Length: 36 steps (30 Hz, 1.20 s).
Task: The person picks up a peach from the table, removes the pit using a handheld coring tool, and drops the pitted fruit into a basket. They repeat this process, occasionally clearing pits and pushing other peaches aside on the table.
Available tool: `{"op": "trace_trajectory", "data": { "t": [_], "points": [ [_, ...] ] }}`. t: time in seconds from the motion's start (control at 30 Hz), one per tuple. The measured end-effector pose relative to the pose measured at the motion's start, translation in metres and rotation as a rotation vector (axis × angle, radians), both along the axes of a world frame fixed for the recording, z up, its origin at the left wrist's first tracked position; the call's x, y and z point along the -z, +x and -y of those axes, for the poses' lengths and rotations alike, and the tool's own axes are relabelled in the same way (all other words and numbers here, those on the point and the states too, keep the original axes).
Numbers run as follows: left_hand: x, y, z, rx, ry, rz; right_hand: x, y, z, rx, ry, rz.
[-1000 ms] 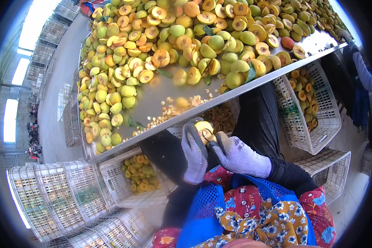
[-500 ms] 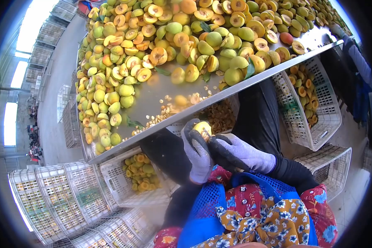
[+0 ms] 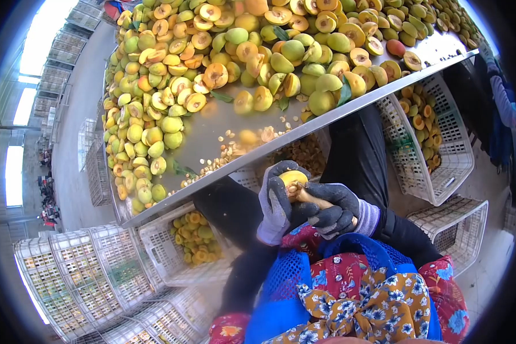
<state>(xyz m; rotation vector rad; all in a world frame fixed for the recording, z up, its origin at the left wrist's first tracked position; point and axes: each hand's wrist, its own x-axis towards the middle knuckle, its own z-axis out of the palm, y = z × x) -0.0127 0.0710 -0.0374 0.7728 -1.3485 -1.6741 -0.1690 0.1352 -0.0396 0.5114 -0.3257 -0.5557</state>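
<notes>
My left hand (image 3: 274, 200), in a lilac glove with dark grey fingers, is wrapped round a yellow peach half (image 3: 293, 177). Its cut side faces my right hand (image 3: 339, 207), gloved alike. The right fingers are closed on a pitting tool with a pale wooden handle (image 3: 316, 199); the tool's working end meets the fruit's middle and is mostly hidden. Both hands are above my lap, just off the front edge of a metal table (image 3: 206, 133). Many green-yellow peach halves (image 3: 172, 124) are heaped on that table, with pale pit pieces (image 3: 226, 152) near its edge.
Under the table edge lies a heap of brown pits (image 3: 304, 155). White plastic crates with fruit stand to the left (image 3: 157, 252) and right (image 3: 450, 166). Stacked crates (image 3: 80, 269) fill the lower left. Another person's sleeve (image 3: 501, 97) shows at far right.
The right hand has turned so its fingers and the wooden handle now show. The left hand has tilted the peach half, with its cut centre more visible.
</notes>
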Motion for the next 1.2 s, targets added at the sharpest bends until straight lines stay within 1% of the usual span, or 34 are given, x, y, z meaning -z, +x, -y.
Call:
{"op": "trace_trajectory", "data": {
  "t": [0.03, 0.1, 0.13, 0.2, 0.23, 0.27, 0.3, 0.37, 0.4, 0.43, 0.47, 0.5, 0.53, 0.57, 0.6, 0.63, 0.7, 0.73, 0.77, 0.83, 0.87, 0.93, 0.97, 1.0, 1.03, 1.1, 1.17, 1.2],
  "points": [
    [-0.003, 0.0, 0.002, 0.039, -0.082, 0.073, -0.003, -0.001, 0.0, 0.015, -0.007, -0.073],
    [0.002, -0.002, 0.009, 0.056, 0.041, 0.031, -0.01, -0.002, 0.001, 0.045, -0.018, -0.216],
    [0.005, -0.001, 0.011, 0.062, 0.102, 0.011, -0.009, -0.002, 0.001, 0.028, 0.013, -0.2],
    [0.012, 0.002, 0.01, 0.041, -0.008, 0.035, -0.004, -0.003, 0.002, -0.002, 0.068, -0.17],
    [0.015, 0.003, 0.008, 0.031, -0.055, 0.049, 0.002, -0.001, -0.001, 0.01, 0.038, -0.08],
    [0.008, -0.002, 0.007, 0.036, -0.052, 0.029, 0.007, 0.002, -0.003, 0.018, 0.012, 0.011],
    [0.009, -0.003, 0.009, 0.037, 0.029, 0.005, 0.008, 0.002, -0.002, 0.026, -0.022, 0.097],
    [0.011, -0.005, 0.011, 0.036, 0.188, -0.04, 0.002, 0.003, 0.0, 0.085, -0.035, -0.164],
    [0.021, -0.008, 0.012, -0.028, 0.26, -0.079, -0.001, 0.005, 0.001, 0.108, -0.024, -0.299],
    [0.023, -0.013, 0.012, -0.094, 0.278, -0.052, -0.005, 0.006, 0.004, 0.137, -0.017, -0.437],
    [0.024, -0.018, 0.012, -0.161, 0.296, -0.028, -0.017, 0.005, 0.006, 0.17, -0.108, -0.719],
    [0.026, -0.021, 0.009, -0.232, 0.32, 0.0, -0.022, 0.007, 0.005, 0.216, -0.184, -0.867],
    [0.038, -0.021, 0.009, -0.288, 0.241, 0.063, -0.025, 0.009, 0.005, 0.264, -0.264, -1.015],
    [0.037, -0.021, 0.011, -0.269, 0.312, -0.021, -0.026, 0.009, 0.006, 0.313, -0.348, -1.162],
    [0.034, -0.017, 0.012, -0.251, 0.385, -0.102, -0.017, 0.01, 0.004, 0.398, -0.561, -1.365],
    [0.031, -0.014, 0.014, -0.232, 0.456, -0.182, -0.018, 0.009, 0.004, 0.398, -0.499, -1.362],
    [0.035, -0.006, 0.017, -0.29, 0.386, -0.04, -0.029, 0.004, 0.004, 0.389, -0.379, -1.355],
    [0.029, 0.005, 0.019, -0.257, -0.108, 0.334, -0.028, -0.005, 0.008, 0.338, -0.338, -1.334],
    [0.017, 0.02, 0.02, -0.197, -0.604, 0.701, -0.019, -0.004, 0.015, 0.488, -0.515, -1.487],
    [-0.005, 0.048, 0.022, -0.239, -0.676, 0.841, -0.024, -0.019, 0.013, 0.294, -0.365, -1.302],
    [0.003, 0.078, 0.02, -0.299, -0.794, 1.068, -0.02, -0.023, 0.013, 0.275, -0.363, -1.265],
    [-0.009, 0.135, 0.028, -0.234, -0.588, 1.254, -0.006, -0.026, 0.016, 0.238, -0.358, -1.189],
    [-0.044, 0.124, 0.026, -0.341, -0.33, 1.467, -0.003, -0.026, 0.019, 0.217, -0.314, -1.155],
    [-0.035, 0.135, 0.024, -0.466, -0.412, 1.804, 0.0, -0.024, 0.022, 0.194, -0.273, -1.121],
    [-0.035, 0.145, 0.031, -0.436, -0.531, 1.818, 0.003, -0.022, 0.024, 0.167, -0.234, -1.09],
    [-0.048, 0.142, 0.06, -0.372, -0.767, 1.831, 0.012, -0.019, 0.027, 0.159, -0.278, -1.14],
    [-0.065, 0.097, 0.102, -0.303, -0.687, 1.576, 0.011, -0.022, 0.028, 0.089, -0.361, -1.195],
    [-0.064, 0.076, 0.128, -0.233, -0.729, 1.449, 0.01, -0.022, 0.028, 0.095, -0.422, -1.274]
  ]
}}
